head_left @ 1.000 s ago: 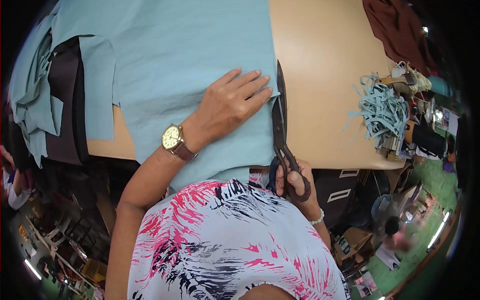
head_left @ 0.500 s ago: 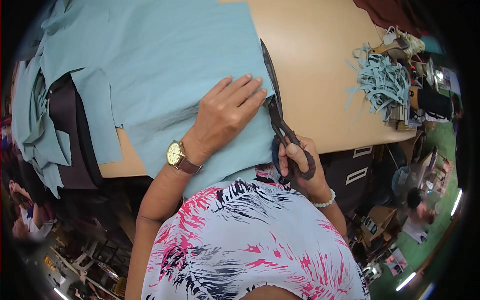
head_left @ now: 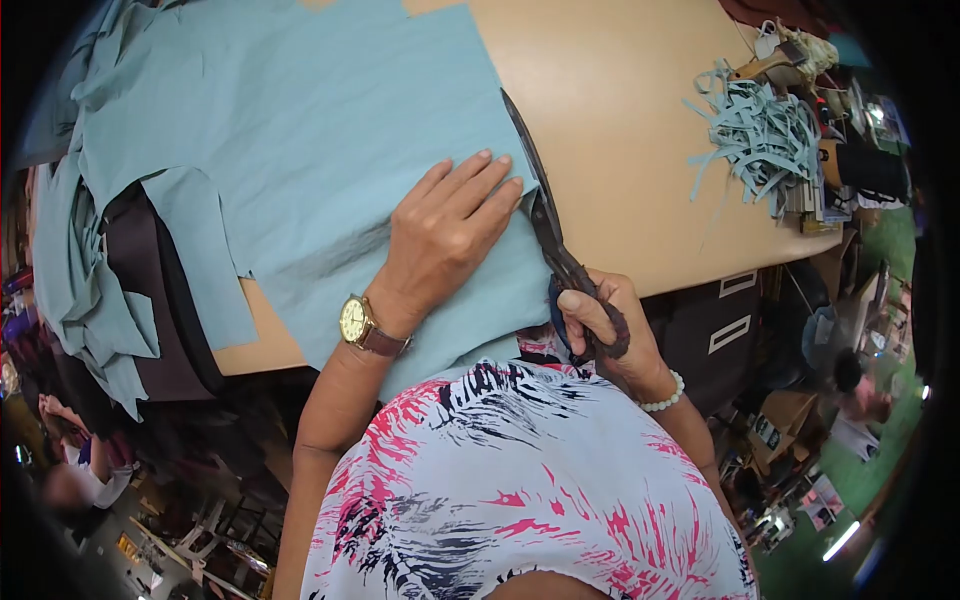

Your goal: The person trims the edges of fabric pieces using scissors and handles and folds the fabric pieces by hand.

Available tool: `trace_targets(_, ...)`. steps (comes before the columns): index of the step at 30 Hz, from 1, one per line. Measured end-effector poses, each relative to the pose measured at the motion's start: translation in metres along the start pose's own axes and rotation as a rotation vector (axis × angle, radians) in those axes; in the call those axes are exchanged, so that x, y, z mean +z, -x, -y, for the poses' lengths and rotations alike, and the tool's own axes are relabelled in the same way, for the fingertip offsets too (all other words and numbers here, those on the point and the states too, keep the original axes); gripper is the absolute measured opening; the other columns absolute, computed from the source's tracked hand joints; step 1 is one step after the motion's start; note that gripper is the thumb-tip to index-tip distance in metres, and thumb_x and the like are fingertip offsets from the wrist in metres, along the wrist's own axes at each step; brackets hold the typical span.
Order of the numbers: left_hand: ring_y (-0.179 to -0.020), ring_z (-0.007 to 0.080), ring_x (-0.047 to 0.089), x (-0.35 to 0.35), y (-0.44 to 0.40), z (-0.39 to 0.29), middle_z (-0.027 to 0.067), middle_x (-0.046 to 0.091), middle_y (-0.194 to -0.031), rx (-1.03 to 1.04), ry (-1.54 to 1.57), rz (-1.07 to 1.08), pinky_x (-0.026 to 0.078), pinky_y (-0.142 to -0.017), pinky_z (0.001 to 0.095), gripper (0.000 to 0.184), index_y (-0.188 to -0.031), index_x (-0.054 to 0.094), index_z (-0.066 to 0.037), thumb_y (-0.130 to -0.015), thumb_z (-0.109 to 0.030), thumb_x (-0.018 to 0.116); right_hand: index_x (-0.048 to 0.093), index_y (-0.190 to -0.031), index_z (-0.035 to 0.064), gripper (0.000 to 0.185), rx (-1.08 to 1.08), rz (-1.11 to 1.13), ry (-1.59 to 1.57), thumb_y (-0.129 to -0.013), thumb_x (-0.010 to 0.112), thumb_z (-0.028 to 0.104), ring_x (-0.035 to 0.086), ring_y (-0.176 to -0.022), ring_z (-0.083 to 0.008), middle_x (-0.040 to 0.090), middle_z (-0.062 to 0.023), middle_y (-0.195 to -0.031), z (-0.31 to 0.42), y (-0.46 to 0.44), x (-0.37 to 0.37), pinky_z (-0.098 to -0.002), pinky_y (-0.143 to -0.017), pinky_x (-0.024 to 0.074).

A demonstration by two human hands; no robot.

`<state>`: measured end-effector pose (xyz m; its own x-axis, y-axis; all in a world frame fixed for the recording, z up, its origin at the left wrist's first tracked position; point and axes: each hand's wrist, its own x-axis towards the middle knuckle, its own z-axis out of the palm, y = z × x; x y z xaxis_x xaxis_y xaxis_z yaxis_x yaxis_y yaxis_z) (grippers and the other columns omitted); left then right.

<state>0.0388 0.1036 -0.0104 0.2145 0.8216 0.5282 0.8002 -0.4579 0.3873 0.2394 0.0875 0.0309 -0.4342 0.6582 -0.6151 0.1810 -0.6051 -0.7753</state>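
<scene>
A light blue cloth (head_left: 330,130) lies spread over the table, its right edge running along a pair of dark scissors (head_left: 552,238). My left hand (head_left: 450,225) rests flat on the cloth with its fingers stretched out, their tips close to the blades. My right hand (head_left: 622,325) grips the scissors by the handles, near the table's front edge. One long blade shows along the cloth's edge, pointing away from me; the other blade is partly hidden by the cloth.
A heap of light blue cloth strips (head_left: 755,140) sits at the table's right end, with a wooden-handled brush (head_left: 770,62) behind it. Dark drawers (head_left: 700,330) are under the wooden tabletop (head_left: 620,150). Bunched cloth (head_left: 75,270) hangs at the left. A person (head_left: 95,465) is at the far left.
The scissors' handles look closer together than before. The view has shifted slightly. My left hand stays flat in about the same place on the cloth.
</scene>
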Motion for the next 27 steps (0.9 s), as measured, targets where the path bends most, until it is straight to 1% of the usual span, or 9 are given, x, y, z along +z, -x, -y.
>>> trace_targets(4, -0.097, 0.0242, 0.060, -0.001, 0.000, 0.000, 0.0092, 0.063, -0.101, -0.001, -0.004, 0.001, 0.049, -0.078, 0.0398, 0.022, -0.092, 0.064, -0.005, -0.071, -0.007, 0.067, 0.053, -0.070, 0.0025, 0.030, 0.043, -0.008, 0.015, -0.080, 0.065, 0.028, 0.045, -0.040, -0.0036, 0.047, 0.0025, -0.051, 0.001, 0.001, -0.001, -0.0166, -0.039, 0.0326)
trace_targets(7, -0.096, 0.0243, 0.060, 0.000, 0.001, 0.000, 0.0092, 0.063, -0.101, -0.001, -0.005, 0.000, 0.049, -0.078, 0.0399, 0.022, -0.092, 0.064, -0.005, -0.071, -0.007, 0.067, 0.052, -0.068, 0.0034, 0.029, 0.084, -0.004, 0.084, -0.080, 0.065, 0.027, 0.045, -0.040, -0.0038, 0.047, 0.0024, -0.051, 0.006, 0.002, 0.000, -0.0168, -0.039, 0.0329)
trace_targets(10, -0.096, 0.0243, 0.060, 0.000, 0.001, 0.000, 0.0093, 0.063, -0.101, -0.002, -0.002, -0.005, 0.049, -0.078, 0.0401, 0.022, -0.092, 0.064, -0.005, -0.071, -0.007, 0.067, 0.052, -0.069, 0.0037, 0.029, 0.059, 0.025, 0.034, -0.082, 0.062, 0.028, 0.046, -0.041, -0.0040, 0.047, 0.0019, -0.051, 0.008, 0.003, 0.000, -0.0170, -0.039, 0.0337)
trace_targets(13, -0.096, 0.0242, 0.060, -0.002, 0.001, -0.001, 0.0093, 0.063, -0.101, 0.003, 0.000, -0.007, 0.049, -0.078, 0.0401, 0.022, -0.092, 0.064, -0.005, -0.070, -0.007, 0.067, 0.052, -0.072, 0.0033, 0.028, -0.075, 0.061, -0.031, -0.083, 0.059, 0.028, 0.046, -0.041, -0.0042, 0.047, 0.0015, -0.052, 0.000, 0.001, 0.000, -0.0174, -0.039, 0.0347)
trace_targets(16, -0.096, 0.0240, 0.060, -0.004, 0.002, -0.003, 0.0093, 0.063, -0.102, 0.009, 0.009, 0.001, 0.049, -0.078, 0.0401, 0.022, -0.092, 0.064, -0.005, -0.070, -0.006, 0.067, 0.052, -0.074, 0.0029, 0.029, -0.086, 0.057, -0.024, -0.084, 0.058, 0.029, 0.047, -0.042, -0.0050, 0.046, 0.0016, -0.053, 0.009, -0.006, -0.001, -0.0179, -0.040, 0.0356)
trace_targets(22, -0.098, 0.0234, 0.060, -0.008, 0.003, -0.005, 0.0090, 0.063, -0.102, 0.007, 0.034, 0.009, 0.049, -0.079, 0.0397, 0.022, -0.092, 0.064, -0.005, -0.070, -0.006, 0.067, 0.051, -0.074, 0.0025, 0.031, -0.139, 0.048, -0.042, -0.083, 0.060, 0.031, 0.046, -0.043, -0.0058, 0.045, 0.0014, -0.053, 0.018, -0.017, 0.004, -0.0191, -0.040, 0.0369)
trace_targets(27, -0.098, 0.0232, 0.060, -0.009, 0.002, -0.005, 0.0087, 0.063, -0.102, -0.007, 0.063, 0.010, 0.048, -0.080, 0.0391, 0.022, -0.092, 0.064, -0.005, -0.071, -0.006, 0.067, 0.050, -0.071, 0.0032, 0.034, -0.089, 0.023, 0.014, -0.082, 0.061, 0.034, 0.045, -0.043, -0.0063, 0.045, 0.0008, -0.053, 0.016, -0.016, 0.003, -0.0192, -0.042, 0.0356)
